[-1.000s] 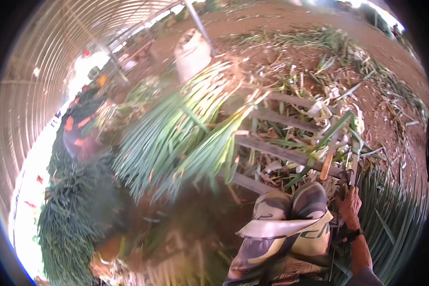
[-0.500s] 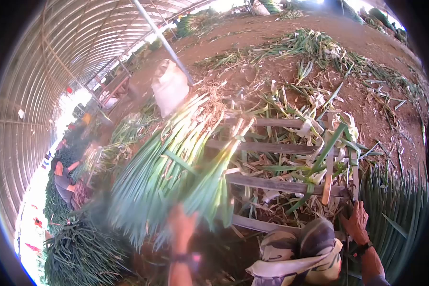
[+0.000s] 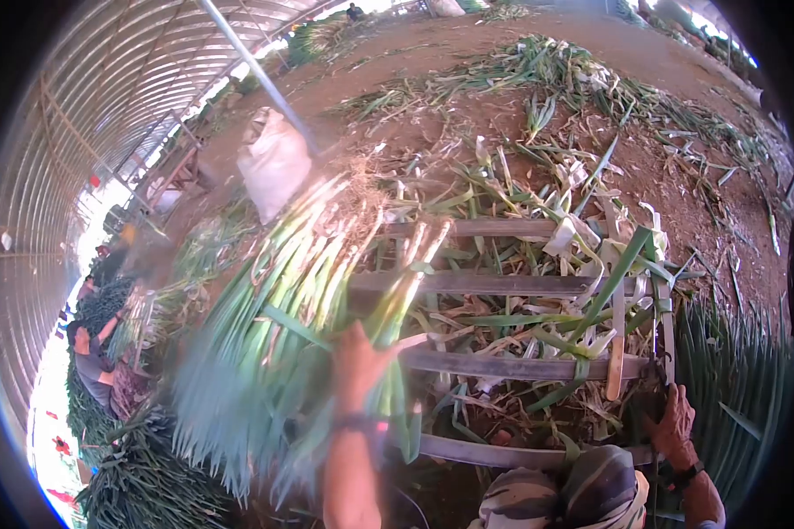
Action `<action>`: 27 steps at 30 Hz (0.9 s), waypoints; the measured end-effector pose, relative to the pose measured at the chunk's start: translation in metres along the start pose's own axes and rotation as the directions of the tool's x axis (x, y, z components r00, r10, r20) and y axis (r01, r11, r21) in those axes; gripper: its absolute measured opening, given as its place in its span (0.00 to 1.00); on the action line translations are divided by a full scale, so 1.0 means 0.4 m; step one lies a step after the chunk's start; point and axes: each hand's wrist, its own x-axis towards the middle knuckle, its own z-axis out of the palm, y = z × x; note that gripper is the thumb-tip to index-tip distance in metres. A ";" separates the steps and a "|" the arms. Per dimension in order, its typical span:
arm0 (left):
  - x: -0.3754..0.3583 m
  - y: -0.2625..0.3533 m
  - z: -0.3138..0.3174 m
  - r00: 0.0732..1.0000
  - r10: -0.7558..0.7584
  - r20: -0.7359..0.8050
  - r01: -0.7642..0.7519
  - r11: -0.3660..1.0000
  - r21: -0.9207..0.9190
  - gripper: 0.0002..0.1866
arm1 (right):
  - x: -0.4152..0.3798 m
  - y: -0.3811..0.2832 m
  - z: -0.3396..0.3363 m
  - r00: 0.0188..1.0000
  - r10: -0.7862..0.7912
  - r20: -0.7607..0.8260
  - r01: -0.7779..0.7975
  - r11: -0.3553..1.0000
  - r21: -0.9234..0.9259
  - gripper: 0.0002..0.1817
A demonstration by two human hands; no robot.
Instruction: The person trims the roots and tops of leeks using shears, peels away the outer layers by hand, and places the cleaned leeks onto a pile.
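Green onions (image 3: 273, 300) lie in a large bundle at centre left, their white stems and roots pointing up toward a sack. My left hand (image 3: 360, 360) lies over a few onions at the right side of this bundle; its thumb is stretched out to the right, and blur hides how the other fingers sit. At the lower right, my right hand (image 3: 673, 427) rests near the lower right corner of a slatted rack (image 3: 520, 363). Its fingers point up beside a dark upright piece, and their grip is unclear.
A whitish sack (image 3: 273, 163) stands beside a slanted metal pole (image 3: 254, 66). Loose leaves (image 3: 556, 66) litter the soil. More green onions stand at the right (image 3: 732, 397) and lie lower left (image 3: 150, 476). Another person (image 3: 94, 366) is at the far left.
My left hand has moved up onto the onions, from the leaf ends toward the stems. The whole view has shifted slightly. My right hand stays near the rack corner.
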 end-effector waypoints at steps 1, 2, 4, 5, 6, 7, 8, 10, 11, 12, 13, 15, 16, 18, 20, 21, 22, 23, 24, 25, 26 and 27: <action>0.021 0.006 0.025 1.000 -0.026 -0.013 0.025 0.999 -0.041 0.61 | 0.001 0.002 -0.001 1.000 -0.002 0.003 0.002 1.000 -0.002 0.46; 0.034 0.013 0.033 0.997 -0.059 0.046 0.061 0.997 -0.049 0.60 | 0.002 0.002 0.000 1.000 -0.003 0.004 0.003 1.000 -0.002 0.45; 0.055 0.034 0.033 0.979 -0.121 0.167 0.131 0.990 -0.055 0.58 | 0.004 0.001 0.000 1.000 -0.002 0.001 0.002 1.000 -0.007 0.45; 0.060 0.044 0.035 0.985 -0.097 0.141 0.104 0.994 -0.041 0.49 | 0.004 -0.003 -0.002 1.000 -0.002 -0.001 0.002 1.000 -0.014 0.45; 0.066 0.048 0.049 0.985 -0.084 0.150 0.093 0.994 -0.054 0.46 | 0.003 -0.007 -0.005 1.000 0.001 -0.004 -0.001 1.000 -0.020 0.45; 0.067 0.049 0.070 0.985 -0.072 0.159 0.084 0.994 -0.069 0.43 | 0.003 -0.013 -0.009 1.000 0.000 0.003 0.000 1.000 -0.006 0.45; 0.061 0.053 0.087 0.984 -0.060 0.168 0.075 0.994 -0.085 0.40 | 0.006 -0.017 -0.014 1.000 -0.001 0.008 0.001 1.000 0.006 0.45; 0.009 0.119 0.071 0.977 -0.024 0.211 0.044 0.995 -0.092 0.33 | 0.009 -0.017 -0.022 1.000 0.007 0.013 -0.007 1.000 0.007 0.44; -0.018 0.135 0.091 0.967 -0.001 0.256 0.043 0.986 -0.159 0.34 | 0.008 -0.016 -0.022 1.000 0.012 0.019 -0.012 1.000 0.000 0.44; -0.049 0.146 0.109 0.954 0.019 0.298 0.049 0.974 -0.220 0.35 | 0.006 -0.016 -0.023 1.000 0.012 0.026 -0.012 1.000 -0.002 0.44; -0.081 0.173 0.108 0.953 0.048 0.299 0.012 0.981 -0.194 0.36 | 0.005 -0.016 -0.027 1.000 0.015 0.027 -0.015 1.000 0.012 0.44; -0.146 0.222 0.105 0.949 0.079 0.304 -0.015 0.978 -0.208 0.34 | 0.007 -0.017 -0.031 1.000 0.007 0.029 -0.008 0.999 0.044 0.44; -0.169 0.236 0.116 0.942 0.103 0.320 -0.041 0.980 -0.197 0.31 | 0.007 -0.017 -0.030 1.000 0.006 0.017 -0.007 0.999 0.047 0.44; -0.213 0.266 0.114 0.914 0.109 0.390 0.015 0.954 -0.301 0.29 | 0.004 -0.016 -0.026 1.000 0.003 -0.004 -0.003 0.999 0.051 0.45; -0.241 0.273 0.099 0.885 0.272 0.378 -0.042 0.855 -0.516 0.33 | 0.002 -0.018 -0.024 1.000 0.019 -0.010 -0.018 0.998 0.063 0.44; -0.241 0.240 0.116 0.864 0.339 0.373 -0.055 0.799 -0.599 0.36 | 0.003 -0.020 -0.023 1.000 0.026 -0.011 -0.025 0.997 0.069 0.44; -0.235 0.246 0.038 0.834 0.373 0.407 -0.012 0.750 -0.661 0.34 | 0.004 -0.021 -0.023 1.000 0.024 -0.014 -0.023 0.997 0.074 0.45; -0.212 0.212 0.030 0.903 0.305 0.303 -0.045 0.769 -0.638 0.33 | 0.004 -0.020 -0.023 1.000 0.023 -0.014 -0.022 0.997 0.078 0.45; -0.187 0.172 0.027 0.952 0.235 0.193 -0.071 0.790 -0.609 0.33 | 0.003 -0.018 -0.020 1.000 0.022 -0.011 -0.021 0.997 0.080 0.45; -0.146 0.134 0.005 0.975 0.158 0.156 -0.066 0.878 -0.474 0.32 | 0.001 -0.012 -0.010 1.000 0.018 -0.021 -0.017 0.998 0.059 0.46; -0.098 0.093 -0.016 0.990 0.088 0.108 -0.048 0.944 -0.327 0.32 | -0.002 -0.002 0.004 0.999 0.015 -0.030 -0.014 0.999 0.036 0.47; -0.043 0.031 0.011 0.999 0.042 -0.032 -0.049 0.970 -0.236 0.32 | -0.008 0.007 0.015 0.999 0.011 -0.036 -0.011 1.000 0.010 0.48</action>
